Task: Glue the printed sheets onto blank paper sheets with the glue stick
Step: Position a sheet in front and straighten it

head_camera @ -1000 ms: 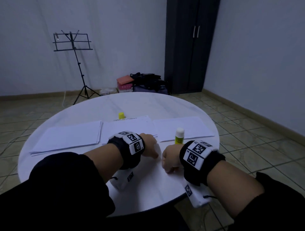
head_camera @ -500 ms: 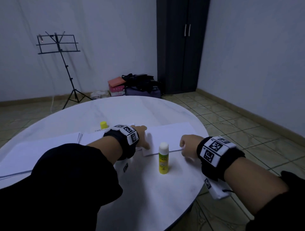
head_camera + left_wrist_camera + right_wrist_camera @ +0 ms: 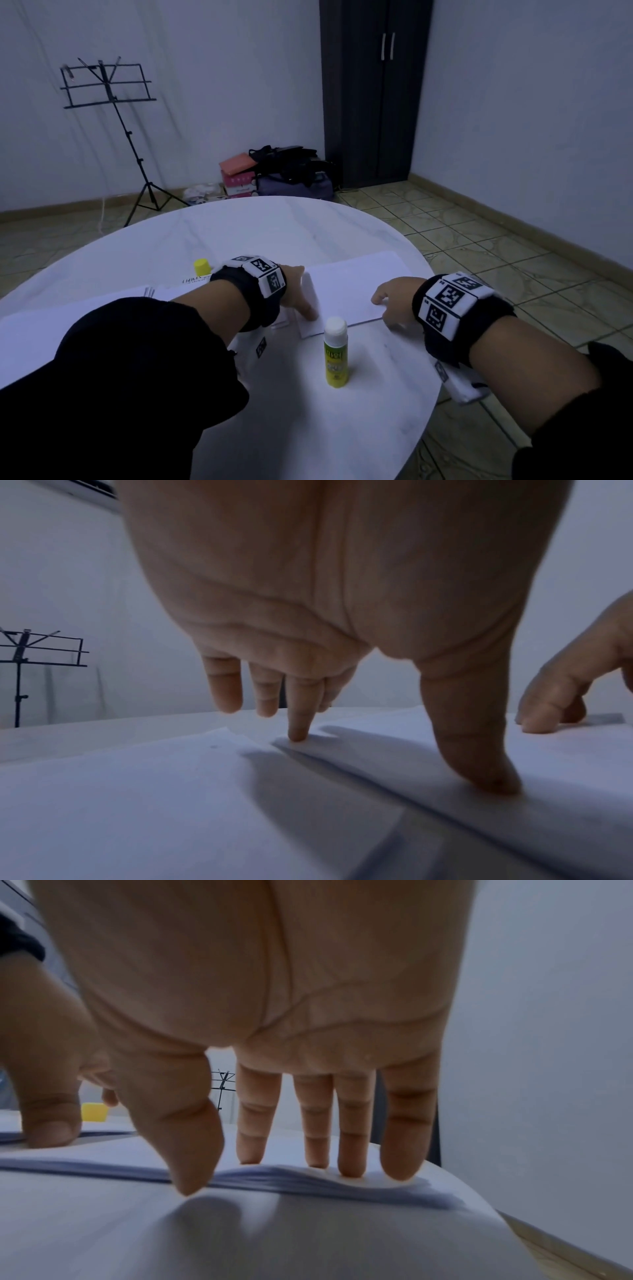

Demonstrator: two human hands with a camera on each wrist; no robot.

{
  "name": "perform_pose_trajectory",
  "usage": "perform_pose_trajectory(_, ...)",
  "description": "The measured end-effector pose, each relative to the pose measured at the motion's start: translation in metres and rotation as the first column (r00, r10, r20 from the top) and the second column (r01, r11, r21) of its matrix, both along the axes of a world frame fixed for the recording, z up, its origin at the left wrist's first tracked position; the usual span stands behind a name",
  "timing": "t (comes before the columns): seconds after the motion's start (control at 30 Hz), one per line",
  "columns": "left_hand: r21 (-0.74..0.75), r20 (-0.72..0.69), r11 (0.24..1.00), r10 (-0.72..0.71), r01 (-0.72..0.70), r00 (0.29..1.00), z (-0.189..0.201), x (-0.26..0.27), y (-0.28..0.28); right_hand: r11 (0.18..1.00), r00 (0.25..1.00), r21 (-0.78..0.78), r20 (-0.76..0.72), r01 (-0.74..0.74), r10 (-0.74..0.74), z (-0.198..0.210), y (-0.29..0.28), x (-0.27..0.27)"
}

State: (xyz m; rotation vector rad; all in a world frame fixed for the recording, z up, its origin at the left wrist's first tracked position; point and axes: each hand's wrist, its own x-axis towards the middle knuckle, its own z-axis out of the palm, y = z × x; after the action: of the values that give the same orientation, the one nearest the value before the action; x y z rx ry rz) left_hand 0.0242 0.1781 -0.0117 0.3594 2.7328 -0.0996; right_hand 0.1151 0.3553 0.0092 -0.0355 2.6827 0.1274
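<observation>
Lying on the worktop just behind the upright glue stick, the stack of blank sheets is pinned at both near corners. Several sheets could lift together, or the fanned edge could crease, since the pile bulges under the fingers. The right hand is spread, fingertips on top and thumb at the edge; the left hand is extended, thumb and one finger pressing. Left of the stick lie printed sheets and a yellow cap.
</observation>
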Motion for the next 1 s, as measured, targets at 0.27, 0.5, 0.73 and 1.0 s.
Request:
perform_pose_trajectory(0.27, 0.049, 0.023, 0.998, 0.048, -0.049, 0.999, 0.001, 0.0, -0.002, 0.999, 0.995, -0.024, -0.099, 0.023, -0.026, -0.007, 0.001, -0.002)
perform_pose_trajectory(0.5, 0.101, 0.048, 0.993, 0.059, -0.063, 0.997, 0.002, 0.0, -0.004, 0.995, 0.992, -0.048, -0.092, 0.087, -0.091, -0.01, 0.003, -0.01)
perform_pose_trajectory(0.73, 0.273, -0.1, 0.96, -0.037, 0.063, 0.994, 0.004, 0.011, 0.0, 0.995, 0.994, 0.04, -0.075, 0.086, -0.083, -0.017, 0.005, -0.02)
perform_pose_trajectory(1.0, 0.81, 0.307, 0.405, 0.324, -0.424, 0.895, 0.007, 0.021, -0.013, 0.991, 0.991, 0.025, -0.005, 0.131, -0.131, -0.062, 0.036, -0.074)
